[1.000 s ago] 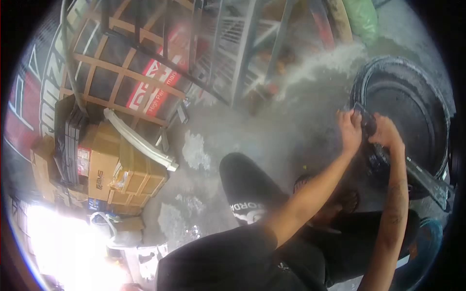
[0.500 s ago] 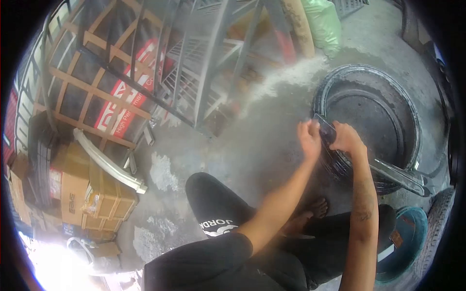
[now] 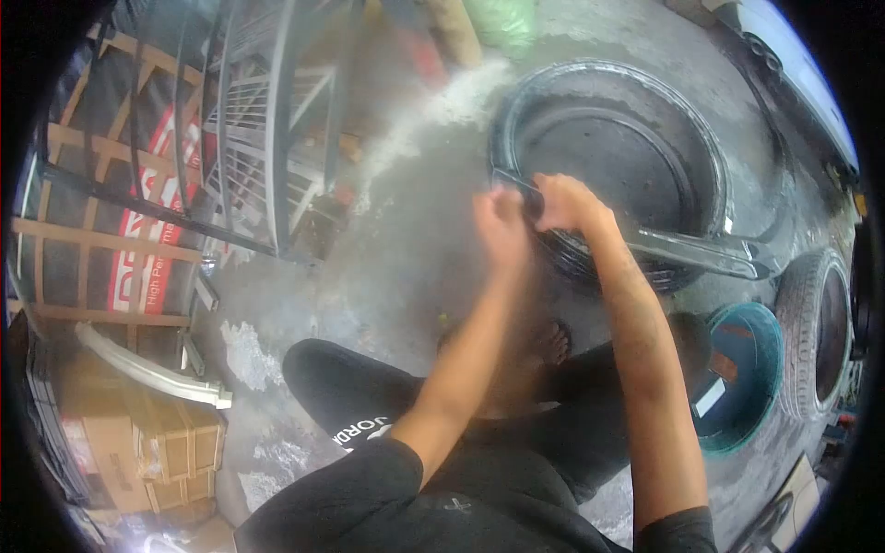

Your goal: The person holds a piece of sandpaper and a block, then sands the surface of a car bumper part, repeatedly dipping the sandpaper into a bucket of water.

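Note:
A glossy black curved trim piece (image 3: 682,251) lies across the near side of a round black tub (image 3: 719,166) that holds dark water. My right hand (image 3: 567,203) is closed around the trim's left end, at the tub's near-left rim. Just left of it, my left hand (image 3: 502,226) has its fingers curled against the same end, smeared by motion. I cannot tell what is between the left fingers. Both forearms reach forward over my bent legs, and the floor around the tub is wet.
A teal basin (image 3: 737,405) holding a white block (image 3: 710,398) stands right of my knee, beside a tire (image 3: 816,332). Metal frames (image 3: 277,138) stand at the left. A pale curved strip (image 3: 152,369) lies over cardboard boxes (image 3: 120,452). A green bag (image 3: 502,26) sits at the top.
The view has swung right and down, so the tub and both hands appear farther left and higher. My right hand keeps its hold on the trim; my left hand is now more blurred.

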### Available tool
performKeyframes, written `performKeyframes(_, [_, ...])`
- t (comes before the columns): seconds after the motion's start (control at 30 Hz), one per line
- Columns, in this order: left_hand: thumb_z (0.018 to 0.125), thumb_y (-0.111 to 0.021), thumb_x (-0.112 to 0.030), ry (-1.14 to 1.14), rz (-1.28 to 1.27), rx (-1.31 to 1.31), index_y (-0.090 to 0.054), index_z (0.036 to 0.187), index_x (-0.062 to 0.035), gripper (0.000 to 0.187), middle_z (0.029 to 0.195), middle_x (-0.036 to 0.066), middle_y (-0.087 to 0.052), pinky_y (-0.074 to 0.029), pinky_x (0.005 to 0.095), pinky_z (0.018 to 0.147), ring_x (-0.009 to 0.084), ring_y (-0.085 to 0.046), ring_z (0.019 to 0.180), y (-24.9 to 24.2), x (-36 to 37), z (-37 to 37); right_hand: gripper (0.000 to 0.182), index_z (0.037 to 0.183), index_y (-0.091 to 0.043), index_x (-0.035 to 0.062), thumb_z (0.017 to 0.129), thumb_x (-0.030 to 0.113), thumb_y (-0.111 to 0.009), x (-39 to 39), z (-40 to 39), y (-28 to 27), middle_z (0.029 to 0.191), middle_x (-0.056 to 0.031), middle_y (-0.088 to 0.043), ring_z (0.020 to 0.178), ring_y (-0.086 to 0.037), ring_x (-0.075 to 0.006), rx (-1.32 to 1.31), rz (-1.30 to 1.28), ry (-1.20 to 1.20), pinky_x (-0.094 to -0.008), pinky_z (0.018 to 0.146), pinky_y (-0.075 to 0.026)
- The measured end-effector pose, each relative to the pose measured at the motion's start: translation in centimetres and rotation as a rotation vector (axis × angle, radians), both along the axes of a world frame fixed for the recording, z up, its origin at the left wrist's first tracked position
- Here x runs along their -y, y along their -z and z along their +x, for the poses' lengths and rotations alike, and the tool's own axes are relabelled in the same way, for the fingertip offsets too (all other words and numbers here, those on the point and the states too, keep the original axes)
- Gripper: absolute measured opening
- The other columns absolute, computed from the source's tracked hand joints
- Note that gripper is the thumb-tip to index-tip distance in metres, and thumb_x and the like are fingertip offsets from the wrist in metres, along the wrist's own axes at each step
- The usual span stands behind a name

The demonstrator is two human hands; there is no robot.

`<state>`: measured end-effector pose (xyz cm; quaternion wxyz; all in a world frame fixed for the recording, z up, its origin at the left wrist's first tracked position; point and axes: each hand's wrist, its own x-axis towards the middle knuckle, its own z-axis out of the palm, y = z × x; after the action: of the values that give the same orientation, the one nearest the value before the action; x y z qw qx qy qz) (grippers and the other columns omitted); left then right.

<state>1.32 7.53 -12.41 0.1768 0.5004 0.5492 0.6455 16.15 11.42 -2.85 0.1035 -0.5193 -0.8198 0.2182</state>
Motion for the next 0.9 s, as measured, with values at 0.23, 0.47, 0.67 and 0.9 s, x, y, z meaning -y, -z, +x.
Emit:
performKeyframes(0.23, [0.1,-0.075,-0.023,-0.073,-0.003,-0.208,-0.066,0.119,0.0004,0.031,0.114,0.018,-0.063,-0.052,0.0394,0.091,0.0319,-0.064,0.103,0.9,0.9,0.1,0.062,0.11,-0.067,-0.0052,0.06,0.024,-0.09,-0.3,-0.1,0.2,0.097,-0.0287,-0.075,0.1,-0.073,-0.0444,0.05,0.002,-0.02,-0.0508,0.088,-0.058])
performKeyframes(0.47, [0.1,-0.074,-0.018,-0.099,0.016,-0.042,-0.066,0.117,0.0002,0.026,0.119,0.018,-0.061,-0.051,0.0405,0.092,0.0302,-0.064,0.107,0.1,-0.2,0.0,0.064,0.115,-0.067,-0.0028,0.061,0.024,-0.089,0.5,-0.2,-0.3,0.1,-0.0287,-0.075,0.102,-0.072,-0.0452,0.026,0.005,-0.005,-0.0492,0.089,-0.059])
performKeyframes(0.67, [0.1,-0.073,-0.016,-0.086,0.041,-0.067,-0.066,0.115,0.0,0.024,0.115,0.017,-0.061,-0.052,0.0402,0.09,0.0278,-0.063,0.102,-0.3,-1.5,-1.3,0.063,0.114,-0.067,-0.0011,0.061,0.025,-0.089,0.1,-0.2,-0.1,0.098,-0.0285,-0.075,0.098,-0.072,-0.0477,0.027,-0.002,-0.005,-0.0512,0.087,-0.059])
performKeyframes(0.9, [0.097,-0.073,-0.012,-0.066,0.04,-0.124,-0.064,0.116,0.0005,0.024,0.115,0.022,-0.063,-0.049,0.0456,0.1,0.0361,-0.063,0.112,-0.4,1.2,-0.2,0.061,0.108,-0.066,-0.0028,0.059,0.025,-0.09,-0.1,-0.1,0.7,0.093,-0.0302,-0.074,0.096,-0.072,-0.048,0.055,0.085,-0.037,-0.0519,0.083,-0.059])
